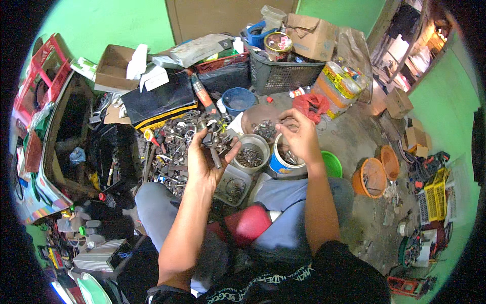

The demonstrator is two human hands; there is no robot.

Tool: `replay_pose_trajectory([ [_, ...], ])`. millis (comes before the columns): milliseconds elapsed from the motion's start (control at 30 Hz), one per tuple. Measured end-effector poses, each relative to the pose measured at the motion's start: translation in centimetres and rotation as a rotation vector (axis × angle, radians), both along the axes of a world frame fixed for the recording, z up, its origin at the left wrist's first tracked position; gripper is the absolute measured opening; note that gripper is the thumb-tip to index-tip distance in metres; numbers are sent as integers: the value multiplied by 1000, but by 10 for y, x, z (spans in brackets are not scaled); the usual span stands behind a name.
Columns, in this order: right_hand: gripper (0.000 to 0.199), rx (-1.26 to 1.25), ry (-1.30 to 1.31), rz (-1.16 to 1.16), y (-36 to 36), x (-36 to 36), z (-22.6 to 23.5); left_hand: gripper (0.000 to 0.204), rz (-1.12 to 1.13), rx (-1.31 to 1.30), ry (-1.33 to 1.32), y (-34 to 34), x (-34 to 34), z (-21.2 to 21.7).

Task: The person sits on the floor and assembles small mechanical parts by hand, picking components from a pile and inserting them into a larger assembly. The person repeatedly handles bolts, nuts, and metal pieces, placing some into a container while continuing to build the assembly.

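My left hand (203, 166) is palm up, its fingers curled round a handful of metal hardware (216, 145), including a thick bolt-like piece. My right hand (305, 141) is held over a blue and white bucket (278, 164) with thumb and fingers pinched together; whatever is between them is too small to make out. Between the hands stands a round whitish tub (265, 146) of small fasteners. Behind it, a brownish round tray (251, 114) carries more small metal parts. A square clear container (220, 196) with a few small pieces sits near my left wrist.
Left of my hands spreads a heap of mixed metal parts (169, 147). A blue basin (238, 96), a dark crate (273, 78) and cardboard boxes (311, 35) stand behind. A green bowl (331, 163) and orange containers (369, 175) lie to the right. My bent legs frame the front.
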State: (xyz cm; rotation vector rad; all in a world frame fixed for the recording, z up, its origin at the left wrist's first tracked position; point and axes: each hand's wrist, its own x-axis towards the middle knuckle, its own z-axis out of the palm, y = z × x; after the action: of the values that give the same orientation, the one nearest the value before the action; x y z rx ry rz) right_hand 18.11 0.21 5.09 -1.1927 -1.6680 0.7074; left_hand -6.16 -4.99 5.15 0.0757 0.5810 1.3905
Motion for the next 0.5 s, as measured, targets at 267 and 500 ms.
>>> replay_pose_trajectory([
  [267, 27, -288, -368, -304, 48, 73, -159, 33, -98, -14, 73, 3, 21, -3],
  [500, 27, -415, -652, -515, 41, 57, -156, 38, -83, 19, 169, 1, 26, -8],
])
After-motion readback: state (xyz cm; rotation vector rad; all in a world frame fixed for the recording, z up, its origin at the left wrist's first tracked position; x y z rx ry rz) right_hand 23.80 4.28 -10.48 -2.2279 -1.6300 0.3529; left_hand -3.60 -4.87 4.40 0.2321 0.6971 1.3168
